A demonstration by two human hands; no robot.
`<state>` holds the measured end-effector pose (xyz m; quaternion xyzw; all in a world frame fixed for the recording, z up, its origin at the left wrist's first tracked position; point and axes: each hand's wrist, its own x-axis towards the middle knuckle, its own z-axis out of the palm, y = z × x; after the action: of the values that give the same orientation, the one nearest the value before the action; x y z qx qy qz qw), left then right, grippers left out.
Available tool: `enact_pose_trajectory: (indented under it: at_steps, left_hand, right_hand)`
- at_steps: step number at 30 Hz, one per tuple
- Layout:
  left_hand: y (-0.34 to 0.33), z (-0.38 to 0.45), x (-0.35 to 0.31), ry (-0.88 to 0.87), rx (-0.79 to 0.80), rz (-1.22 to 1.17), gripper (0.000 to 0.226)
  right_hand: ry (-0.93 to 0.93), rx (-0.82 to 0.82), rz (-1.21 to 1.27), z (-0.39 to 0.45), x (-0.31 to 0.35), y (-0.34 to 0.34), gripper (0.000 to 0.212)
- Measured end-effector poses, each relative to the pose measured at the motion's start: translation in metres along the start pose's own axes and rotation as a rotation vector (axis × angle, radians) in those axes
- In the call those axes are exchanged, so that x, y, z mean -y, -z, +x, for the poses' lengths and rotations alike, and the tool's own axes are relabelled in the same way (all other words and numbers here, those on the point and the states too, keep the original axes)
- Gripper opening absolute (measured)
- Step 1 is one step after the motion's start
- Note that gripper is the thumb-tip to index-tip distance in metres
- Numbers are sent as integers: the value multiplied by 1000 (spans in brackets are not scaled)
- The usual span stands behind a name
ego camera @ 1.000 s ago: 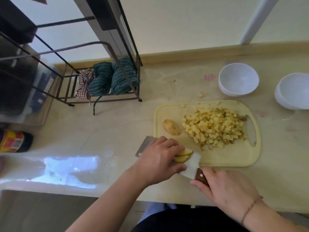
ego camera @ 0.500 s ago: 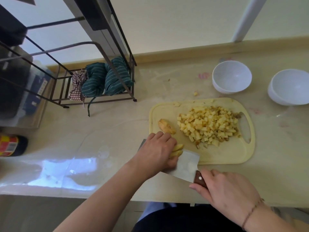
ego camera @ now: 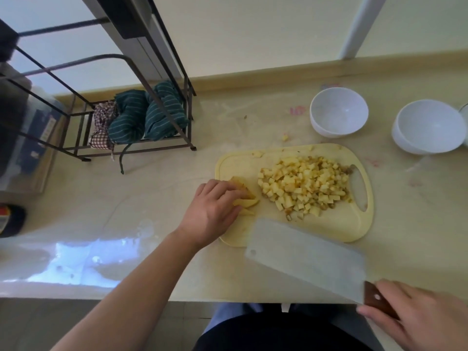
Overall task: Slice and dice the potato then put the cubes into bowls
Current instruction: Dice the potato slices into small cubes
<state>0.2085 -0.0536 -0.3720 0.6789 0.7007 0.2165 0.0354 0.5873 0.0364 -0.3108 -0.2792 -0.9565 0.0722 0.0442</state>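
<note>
I've got the left hand [ego camera: 211, 211] on the potato slices [ego camera: 244, 198], fingers curled over them at the left end of the cutting board [ego camera: 354, 229]. Right hand [ego camera: 415, 323] has its grip clamped round the cleaver [ego camera: 309, 257] handle, blade off the near-right of the board over the bench [ego camera: 126, 198]. Slices lie far-left of the blade; left hand's nearer. Diced pile [ego camera: 304, 184] mid-board, both bowls [ego camera: 338, 111] far right, w/ nothing in them. No legible writing; bench marks too faint.

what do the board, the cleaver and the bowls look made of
Board: pale yellow matte plastic, likely, with moulded handle slot. Cleaver: dull grey metal blade, brown riveted handle, probably wood. Bowls: smooth glossy white, ceramic or melamine; cannot tell.
</note>
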Motion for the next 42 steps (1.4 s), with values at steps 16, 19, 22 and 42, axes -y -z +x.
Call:
enact_pose_trajectory:
  at_steps: [16, 19, 22, 42]
  left_hand:
    - [-33, -13, -63, -32, -46, 122, 19]
    - [-36, -24, -74, 117, -104, 55, 16]
    - [-43, -34, -85, 229, -174, -68, 9]
    - [-63, -23, -98, 203, -214, -131, 11]
  right_hand:
    - [-619, 279, 709, 6, 28, 31, 61]
    - [-700, 398, 982, 7, 37, 28, 79]
    - [-771, 507, 1146, 10, 45, 16, 82]
    - [-731, 389, 980, 0, 65, 5, 75]
